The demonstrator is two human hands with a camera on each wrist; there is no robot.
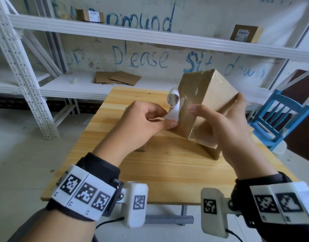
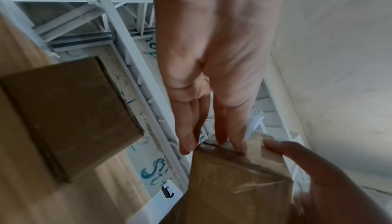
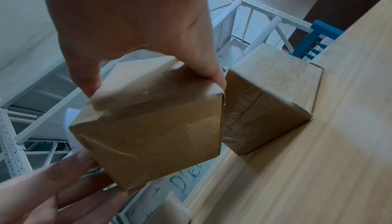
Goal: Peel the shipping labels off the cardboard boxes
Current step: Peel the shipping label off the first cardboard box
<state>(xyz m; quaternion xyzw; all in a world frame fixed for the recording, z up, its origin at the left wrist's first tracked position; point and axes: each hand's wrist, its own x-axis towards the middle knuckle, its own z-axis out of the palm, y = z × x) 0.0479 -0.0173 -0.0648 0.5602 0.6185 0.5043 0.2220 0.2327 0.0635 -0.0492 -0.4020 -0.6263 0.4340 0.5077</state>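
Note:
My right hand (image 1: 216, 107) grips a taped cardboard box (image 1: 207, 95) and holds it tilted above the wooden table (image 1: 167, 172), thumb on the near face and fingers round the far edge. A white shipping label (image 1: 173, 102) curls away from the box's left face, partly peeled. My left hand (image 1: 167, 123) pinches the label's lower end between thumb and fingers. In the right wrist view the held box (image 3: 148, 123) fills the middle. The left wrist view shows the label (image 2: 254, 120) beyond my fingers (image 2: 220, 127).
A second box (image 3: 267, 103) stands on the table under the held one, and another box (image 2: 70, 115) lies by my left hand. White shelving behind carries labelled boxes (image 1: 90, 15) (image 1: 244, 34) and flattened cardboard (image 1: 117, 78). A blue chair (image 1: 279, 119) stands at the right.

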